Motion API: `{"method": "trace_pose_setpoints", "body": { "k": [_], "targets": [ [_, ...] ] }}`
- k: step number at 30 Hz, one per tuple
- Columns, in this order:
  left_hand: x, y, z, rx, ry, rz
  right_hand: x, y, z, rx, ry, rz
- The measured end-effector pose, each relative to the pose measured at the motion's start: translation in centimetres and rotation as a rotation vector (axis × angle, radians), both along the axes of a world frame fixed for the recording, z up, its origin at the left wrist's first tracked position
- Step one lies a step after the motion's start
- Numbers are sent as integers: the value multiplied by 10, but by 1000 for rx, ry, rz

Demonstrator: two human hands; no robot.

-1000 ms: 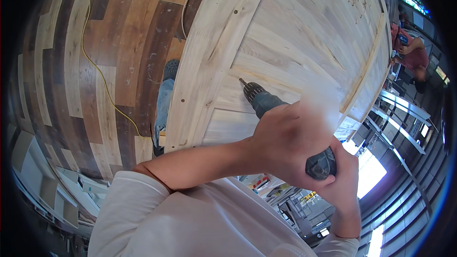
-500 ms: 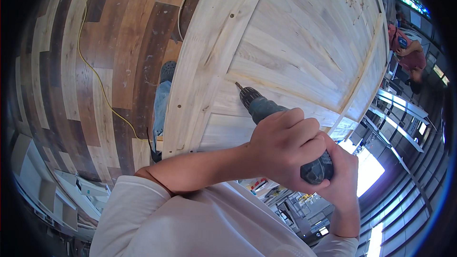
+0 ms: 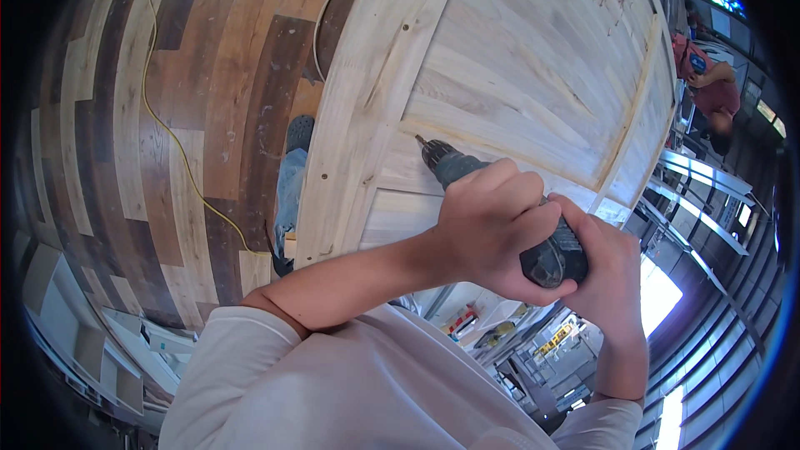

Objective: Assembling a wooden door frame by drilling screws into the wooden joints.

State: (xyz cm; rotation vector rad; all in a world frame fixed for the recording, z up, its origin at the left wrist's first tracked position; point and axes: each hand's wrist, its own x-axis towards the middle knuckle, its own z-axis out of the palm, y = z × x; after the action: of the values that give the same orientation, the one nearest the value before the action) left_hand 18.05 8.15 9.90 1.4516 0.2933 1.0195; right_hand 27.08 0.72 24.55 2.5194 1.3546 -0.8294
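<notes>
A dark cordless drill (image 3: 454,166) slants over a large pale wooden framed panel (image 3: 342,146), its short bit pointing up and left. The tip meets or hovers just over a cross rail beside the wide edge board; I cannot tell which. My left hand (image 3: 498,225) wraps over the drill's body, fingers curled around it. My right hand (image 3: 607,271) closes on the rear of the same drill. The drill's handle is hidden by my hands. Several small dark holes or plugs dot the edge board.
A yellow cord (image 3: 179,150) runs across the plank-patterned floor (image 3: 221,83). Close to the panel's left edge are a dark shoe (image 3: 300,131) and blue cloth. Another person (image 3: 718,96) in a red top stands at the far right. White cabinet frames (image 3: 87,329) stand lower left.
The drill's rear and both hands have shifted up slightly, and the bit tip has moved a little up and right. My right hand has moved slightly rightward, still gripping the drill.
</notes>
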Motion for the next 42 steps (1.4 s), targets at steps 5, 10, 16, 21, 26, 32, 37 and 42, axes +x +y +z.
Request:
{"method": "trace_pose_setpoints", "body": {
  "k": [5, 10, 16, 21, 26, 32, 37, 42],
  "targets": [
    [-1, 1, 1, 104, 41, -171, -5, -18, 4, 1, 93, -215],
    [-48, 4, -32, -112, -52, -289, -9, -68, 38, 90, 67, -419],
    [-102, -43, -65, -1105, 204, -553, -74, -186, 30, 396, 45, -982],
    [-97, -55, -56, -1516, 52, -431, -134, -258, -13, 785, 200, -1172],
    [-88, -88, -35, -1591, -30, -465, -161, -304, -40, 829, 357, -1249],
    [-81, -134, -13, -1603, -63, -550, -188, -363, -61, 997, 567, -1375],
    [-75, -170, -1, -1592, -17, -551, -203, -399, -73, 1171, 574, -1458],
    [-73, -194, 2, -1504, 26, -570, -210, -431, -88, 1186, 595, -1499]
  ]
}}
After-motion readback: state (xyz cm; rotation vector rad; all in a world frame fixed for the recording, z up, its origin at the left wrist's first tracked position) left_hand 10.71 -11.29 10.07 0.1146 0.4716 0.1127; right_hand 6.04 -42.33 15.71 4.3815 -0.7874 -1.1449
